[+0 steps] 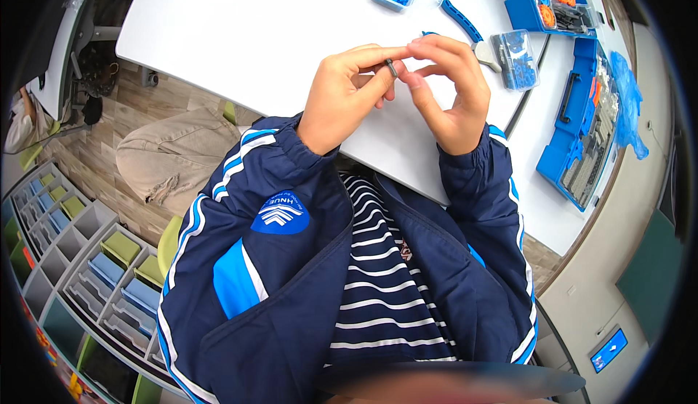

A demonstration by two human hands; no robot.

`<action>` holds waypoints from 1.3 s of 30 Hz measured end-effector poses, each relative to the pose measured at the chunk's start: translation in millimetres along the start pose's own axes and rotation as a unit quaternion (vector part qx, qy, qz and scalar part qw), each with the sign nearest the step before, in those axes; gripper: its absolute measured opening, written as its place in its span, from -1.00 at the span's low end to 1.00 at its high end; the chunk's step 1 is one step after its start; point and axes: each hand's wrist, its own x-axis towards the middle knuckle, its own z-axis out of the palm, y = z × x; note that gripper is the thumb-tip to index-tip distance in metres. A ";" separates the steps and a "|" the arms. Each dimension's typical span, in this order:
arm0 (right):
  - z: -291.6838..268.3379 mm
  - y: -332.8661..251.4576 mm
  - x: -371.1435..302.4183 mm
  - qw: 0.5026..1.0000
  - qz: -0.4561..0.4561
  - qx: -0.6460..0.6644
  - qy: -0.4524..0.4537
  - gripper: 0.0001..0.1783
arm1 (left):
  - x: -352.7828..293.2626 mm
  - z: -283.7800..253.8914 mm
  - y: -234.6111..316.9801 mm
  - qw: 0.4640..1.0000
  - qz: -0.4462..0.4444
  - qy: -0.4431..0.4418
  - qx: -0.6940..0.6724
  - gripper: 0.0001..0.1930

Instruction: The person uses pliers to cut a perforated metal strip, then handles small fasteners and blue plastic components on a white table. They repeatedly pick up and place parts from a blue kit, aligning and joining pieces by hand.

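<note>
Two sleeves (240, 164) nearest, navy with white and light-blue stripes.

Then?

Both hands, raised over the near edge of the white table (240, 33). Left hand (340, 93) and right hand (459, 93) turned toward each other, index fingertips meeting or nearly so; can't tell which.

And the small part?

Dark grey piece (392, 68), short, rod-like, tilted. At the left fingertips, between thumb and index finger, jutting past the thumb tip. Up off the tabletop, between the two palms.

Left fingers?

Pinching that piece. Index stretched out toward the right hand, remaining fingers curled under.

Right fingers?

Bent, thumb and index spread around a gap. Thumb tip just beside the piece. Contact or grasp: can't tell, some fingertips hidden.

Next out?

Just beside the right hand, light grey tool-like part (487, 56). Right next to it, clear box (512, 43) with small blue parts inside. Past those, curved blue strip (462, 20) flat on the table.

Farther?

Clear tub (389, 3) heaped with bright blue bits. On the right, open blue case (563, 153) with grey parts, second blue case (513, 4) with orange and dark parts, blue plastic bag (630, 106) near both.

Off the table?

Lit blue screen (609, 351) on the wall, lower right.
</note>
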 end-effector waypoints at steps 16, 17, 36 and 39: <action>-0.2 3.5 -2.8 1.000 -0.019 -0.010 0.012 -0.74 | -3.4 -9.4 13.5 0.999 0.016 -0.015 0.025 -0.72; 0.4 2.8 -2.9 1.000 -0.014 -0.004 0.013 -0.74 | -3.4 -10.0 14.4 1.000 0.016 -0.015 0.021 -0.73; -5.5 0.4 -5.2 0.995 0.034 0.089 -0.026 -0.71 | -3.6 -11.8 12.3 0.991 0.102 0.007 0.088 -0.84; -3.6 -0.2 -4.3 0.995 0.029 0.098 -0.016 -0.72 | -3.0 -12.7 12.0 0.987 0.120 0.008 0.103 -0.84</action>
